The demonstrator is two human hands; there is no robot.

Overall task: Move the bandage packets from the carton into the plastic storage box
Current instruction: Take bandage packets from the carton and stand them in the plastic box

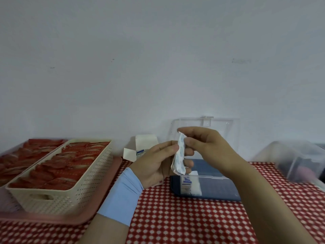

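The white paper bandage packets (179, 155), likely light, limp and slippery, are gripped across their flat faces by the left hand (154, 164), the top pinched by the right hand (209, 147).

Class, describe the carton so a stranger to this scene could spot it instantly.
Find the red-checked tablecloth. At its far edge, between the cream basket and the clear-lidded storage box, stands the carton. It alone is white cardboard with open flaps.
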